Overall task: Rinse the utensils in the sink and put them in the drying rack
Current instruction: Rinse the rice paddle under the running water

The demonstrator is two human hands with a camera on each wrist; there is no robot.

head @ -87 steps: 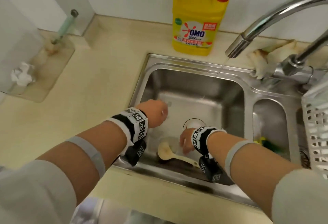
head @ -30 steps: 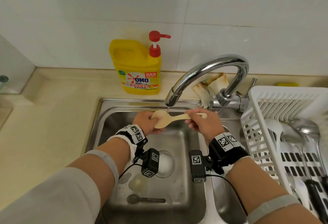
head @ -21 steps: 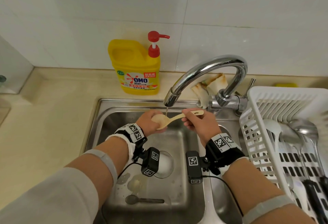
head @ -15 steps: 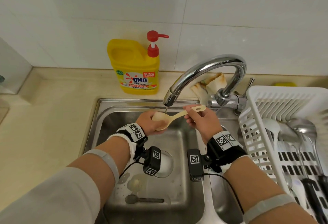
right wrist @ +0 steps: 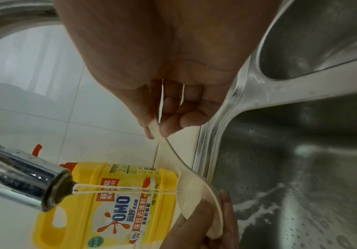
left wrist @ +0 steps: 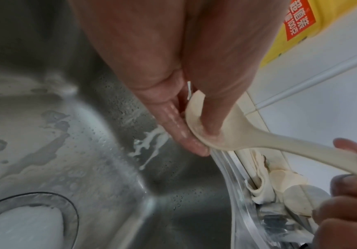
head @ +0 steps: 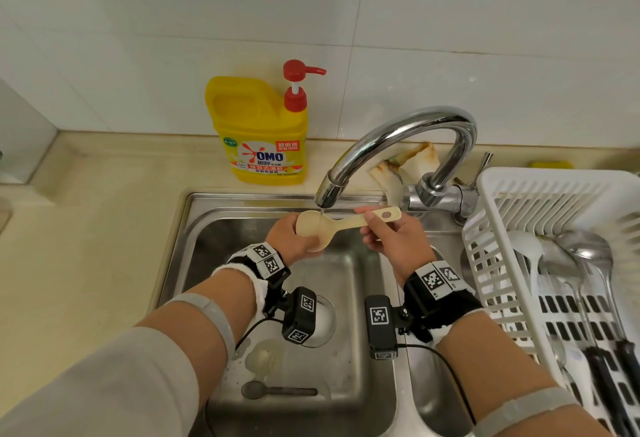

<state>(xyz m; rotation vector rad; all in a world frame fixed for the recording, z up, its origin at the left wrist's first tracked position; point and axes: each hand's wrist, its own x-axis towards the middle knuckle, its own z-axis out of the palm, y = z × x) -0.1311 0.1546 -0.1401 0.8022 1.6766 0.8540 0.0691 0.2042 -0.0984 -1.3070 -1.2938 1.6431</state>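
A metal spoon (head: 277,391) lies on the sink (head: 346,332) floor, unrinsed by the look of it. Above, the right hand (head: 394,246) pinches the paddle (head: 332,225) by its handle, and the left hand (head: 287,239) cups the bowl, thumb inside to rub it, so the tap (head: 381,149) stream lands there. Rack (head: 491,246) sits right, spoons inside.

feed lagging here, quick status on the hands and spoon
Left hand cups beige plastic spoon bowl; right hand pinches handle. Chrome tap stream hitting bowl. Nothing blocking.
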